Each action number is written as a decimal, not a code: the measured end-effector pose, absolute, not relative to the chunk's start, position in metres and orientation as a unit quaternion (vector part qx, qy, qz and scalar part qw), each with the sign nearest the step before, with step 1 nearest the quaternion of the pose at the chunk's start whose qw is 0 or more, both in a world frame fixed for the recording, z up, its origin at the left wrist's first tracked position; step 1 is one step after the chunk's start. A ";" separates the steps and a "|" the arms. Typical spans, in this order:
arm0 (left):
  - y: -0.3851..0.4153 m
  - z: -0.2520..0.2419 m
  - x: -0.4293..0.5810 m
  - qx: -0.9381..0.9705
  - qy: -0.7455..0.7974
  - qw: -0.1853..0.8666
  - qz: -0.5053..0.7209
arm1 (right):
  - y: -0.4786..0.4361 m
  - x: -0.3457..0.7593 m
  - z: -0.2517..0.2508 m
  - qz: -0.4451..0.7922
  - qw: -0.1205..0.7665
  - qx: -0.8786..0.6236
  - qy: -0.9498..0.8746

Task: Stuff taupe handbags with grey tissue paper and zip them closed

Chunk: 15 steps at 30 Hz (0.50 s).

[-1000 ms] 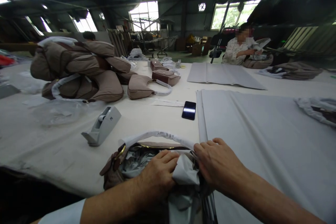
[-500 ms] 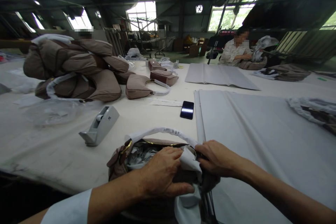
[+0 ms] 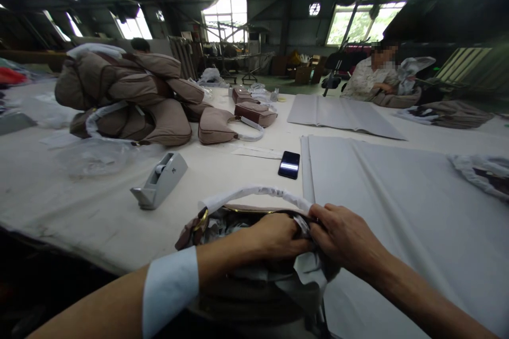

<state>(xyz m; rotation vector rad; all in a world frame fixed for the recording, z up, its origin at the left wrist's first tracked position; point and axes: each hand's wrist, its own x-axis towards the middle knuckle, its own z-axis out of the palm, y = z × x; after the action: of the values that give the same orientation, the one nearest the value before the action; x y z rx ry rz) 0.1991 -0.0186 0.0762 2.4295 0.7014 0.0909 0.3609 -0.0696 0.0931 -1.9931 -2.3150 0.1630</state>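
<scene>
A taupe handbag (image 3: 191,230) with a paper-wrapped handle (image 3: 254,193) and a gold zip lies open at the table's near edge, filled with crumpled grey tissue paper (image 3: 308,265). My left hand (image 3: 278,235) is inside the bag's mouth, its fingers curled on the tissue. My right hand (image 3: 344,235) meets it at the bag's right end, pinching the paper and the bag's rim. Both hands touch each other there.
A grey tape dispenser (image 3: 159,180) and a black phone (image 3: 289,164) lie beyond the bag. Large grey paper sheets (image 3: 397,190) cover the table's right side. A heap of taupe bags (image 3: 127,100) sits at the back left. A seated person (image 3: 374,77) works at the far right.
My left hand has pushed farther right and deeper into the bag, meeting my right hand. The loose flap of tissue that stood up between them is now tucked lower.
</scene>
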 end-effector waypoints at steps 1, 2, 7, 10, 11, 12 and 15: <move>-0.017 0.082 0.185 0.915 0.266 0.299 0.046 | -0.072 0.365 0.095 0.032 0.055 -0.648 -0.759; -0.017 0.087 0.169 0.915 0.278 0.286 0.062 | -0.075 0.368 0.097 -0.001 0.088 -0.628 -0.773; -0.018 0.108 0.112 0.891 0.405 0.187 -0.083 | -0.096 0.356 0.098 -0.075 0.139 -0.297 -0.942; -0.013 0.111 0.110 0.900 0.367 0.180 -0.153 | -0.095 0.342 0.086 -0.063 0.009 -0.285 -0.956; -0.010 0.110 0.112 0.902 0.355 0.184 -0.161 | -0.092 0.338 0.082 -0.069 -0.012 -0.303 -0.950; -0.007 0.109 0.114 0.903 0.349 0.190 -0.166 | -0.089 0.335 0.079 -0.072 -0.025 -0.316 -0.946; 0.002 0.101 0.114 0.892 0.372 0.187 -0.173 | -0.079 0.326 0.077 -0.058 -0.053 -0.368 -0.927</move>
<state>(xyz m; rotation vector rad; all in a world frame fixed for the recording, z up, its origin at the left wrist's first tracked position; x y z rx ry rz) 0.1138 0.0021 0.1013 2.5117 1.0468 -0.4874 0.3262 -0.0790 0.0768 -1.1960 -3.0125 -0.1894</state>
